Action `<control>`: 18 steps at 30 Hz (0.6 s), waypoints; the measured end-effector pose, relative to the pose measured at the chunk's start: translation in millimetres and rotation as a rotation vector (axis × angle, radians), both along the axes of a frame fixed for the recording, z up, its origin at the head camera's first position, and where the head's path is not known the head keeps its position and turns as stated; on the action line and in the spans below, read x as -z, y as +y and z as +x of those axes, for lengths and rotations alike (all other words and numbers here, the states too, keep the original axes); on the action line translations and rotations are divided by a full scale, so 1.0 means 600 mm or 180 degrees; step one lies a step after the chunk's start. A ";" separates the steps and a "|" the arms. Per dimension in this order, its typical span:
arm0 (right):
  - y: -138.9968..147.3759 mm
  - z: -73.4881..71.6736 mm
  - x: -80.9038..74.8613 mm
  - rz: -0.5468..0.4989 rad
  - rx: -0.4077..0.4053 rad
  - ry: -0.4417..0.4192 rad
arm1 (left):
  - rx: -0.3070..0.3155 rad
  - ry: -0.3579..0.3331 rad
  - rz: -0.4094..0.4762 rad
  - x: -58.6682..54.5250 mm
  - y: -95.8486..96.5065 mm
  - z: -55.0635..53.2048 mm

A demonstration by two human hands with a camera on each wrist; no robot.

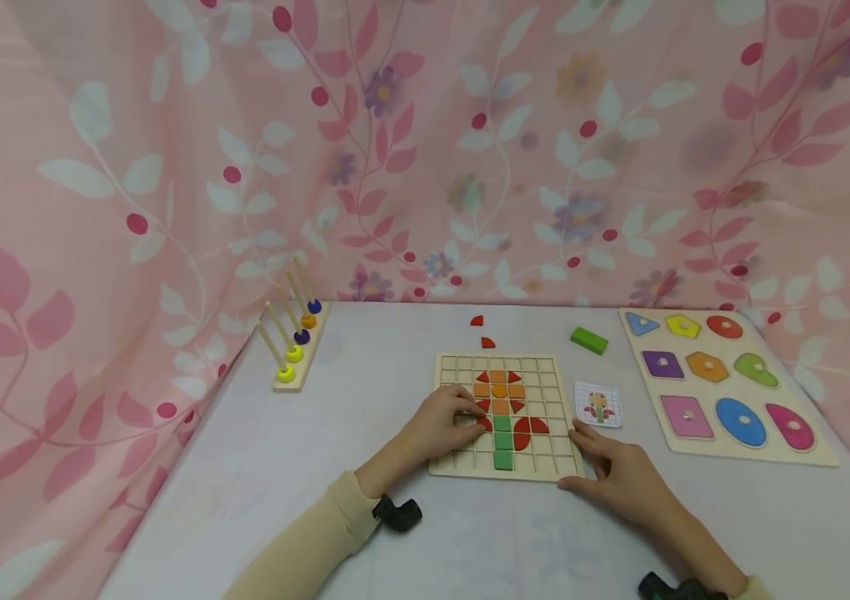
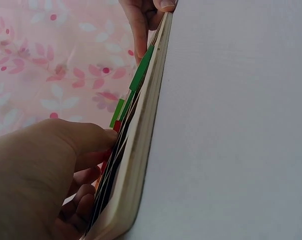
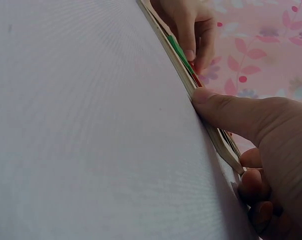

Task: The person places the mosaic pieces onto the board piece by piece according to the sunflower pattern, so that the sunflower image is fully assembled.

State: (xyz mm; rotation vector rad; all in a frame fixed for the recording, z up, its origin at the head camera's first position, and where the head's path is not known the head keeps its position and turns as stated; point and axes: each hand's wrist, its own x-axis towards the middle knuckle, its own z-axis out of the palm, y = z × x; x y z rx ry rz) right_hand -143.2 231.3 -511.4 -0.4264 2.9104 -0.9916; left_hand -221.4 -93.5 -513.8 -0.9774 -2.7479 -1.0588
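A wooden grid board (image 1: 470, 467) lies on the table, bearing a flower pattern of orange, red and green pieces. My left hand (image 1: 436, 421) reaches over its left half and pinches a red quarter-circle piece (image 1: 485, 424) beside the green stem (image 1: 502, 442). In the left wrist view, the thumb touches that red piece at the board's surface; the fingers partly hide it. My right hand (image 1: 623, 479) grips the board's near right corner, thumb along the front edge (image 3: 206, 115) and fingers at the right side. Red rounded pieces (image 1: 522, 438) lie right of the stem.
Two loose red quarter-circles (image 1: 488, 342) and a green block (image 1: 589, 340) lie behind the board. A pattern card (image 1: 598, 405) is at its right, near the right hand. Farther right lies a knobbed shape puzzle (image 1: 710, 392); a peg stand with beads (image 1: 301, 367) stands at left.
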 end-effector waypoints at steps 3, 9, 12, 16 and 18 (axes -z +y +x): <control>-0.001 0.004 -0.004 -0.0034 -0.0027 0.0043 | -0.0046 -0.0053 -0.0028 -0.002 0.002 0.003; -0.002 0.004 -0.005 -0.0047 -0.0010 0.0064 | -0.0078 -0.0184 0.0010 -0.002 0.002 -0.002; -0.003 0.004 -0.004 -0.0046 -0.0001 0.0057 | -0.0079 -0.0277 0.0118 0.000 0.001 -0.002; -0.002 0.003 -0.003 -0.0036 -0.0001 0.0074 | -0.0050 -0.0272 0.0179 0.003 -0.001 -0.001; -0.002 0.002 -0.002 -0.0035 0.0003 0.0081 | -0.0016 -0.0230 0.0159 0.003 -0.003 -0.001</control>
